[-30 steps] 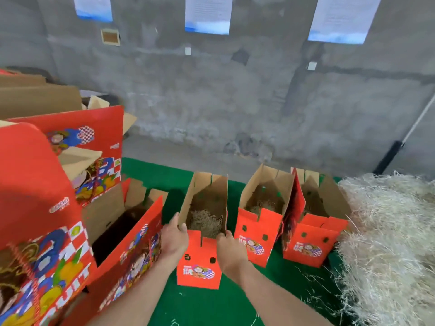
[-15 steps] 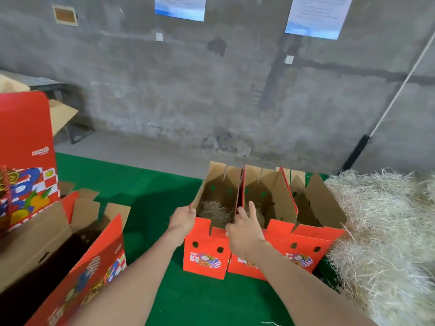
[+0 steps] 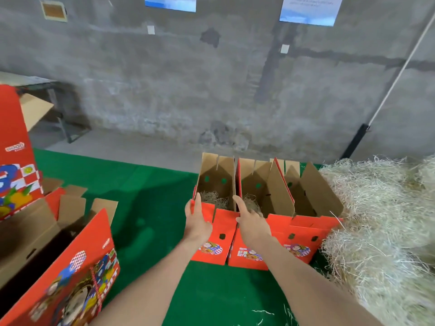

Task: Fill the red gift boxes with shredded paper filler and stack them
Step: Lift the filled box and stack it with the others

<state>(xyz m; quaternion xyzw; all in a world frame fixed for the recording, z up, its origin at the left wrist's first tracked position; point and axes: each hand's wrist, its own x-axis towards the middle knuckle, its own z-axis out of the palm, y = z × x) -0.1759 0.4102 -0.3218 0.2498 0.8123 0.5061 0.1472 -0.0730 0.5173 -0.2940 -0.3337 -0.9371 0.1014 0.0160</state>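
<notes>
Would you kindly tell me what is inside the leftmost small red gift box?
A tuft of shredded paper filler lies low in the leftmost box. Its own front and the left hand cover the bottom, so how deep it goes cannot be seen.

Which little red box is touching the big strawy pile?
The rightmost box of the three in the row: only its side meets the shredded paper pile.
</notes>
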